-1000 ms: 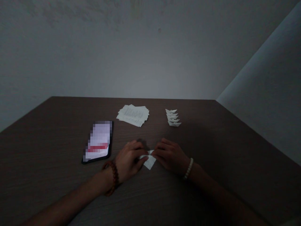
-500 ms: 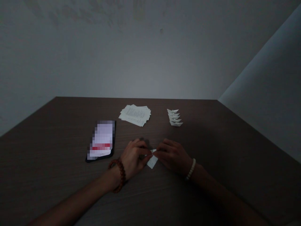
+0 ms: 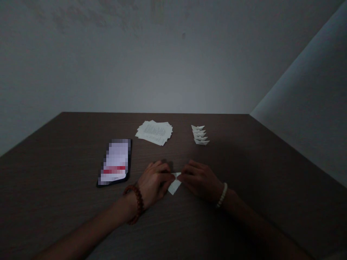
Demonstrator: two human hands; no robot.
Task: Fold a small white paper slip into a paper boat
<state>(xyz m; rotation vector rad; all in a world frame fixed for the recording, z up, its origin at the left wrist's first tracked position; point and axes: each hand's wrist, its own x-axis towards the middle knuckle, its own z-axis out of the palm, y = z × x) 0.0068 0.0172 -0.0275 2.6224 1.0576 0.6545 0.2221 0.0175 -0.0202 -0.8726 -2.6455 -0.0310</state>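
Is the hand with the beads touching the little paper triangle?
Touching. The head view shows the left hand with its fingers lying over the edge of the folded paper triangle, with no gap between them.

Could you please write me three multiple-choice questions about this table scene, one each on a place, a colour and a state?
1. Where are the small paper boats?
A. On the phone
B. Right of the stack of printed sheets
C. Left of the phone

2. What colour is the bead bracelet on the right wrist?
A. Red
B. Black
C. White

3. How does the phone lie?
A. Flat on the table
B. Propped upright
C. Folded open

Answers:
1. B, the boats sit in a row right of the sheets.
2. C, its beads look pale.
3. A, nothing props it up.
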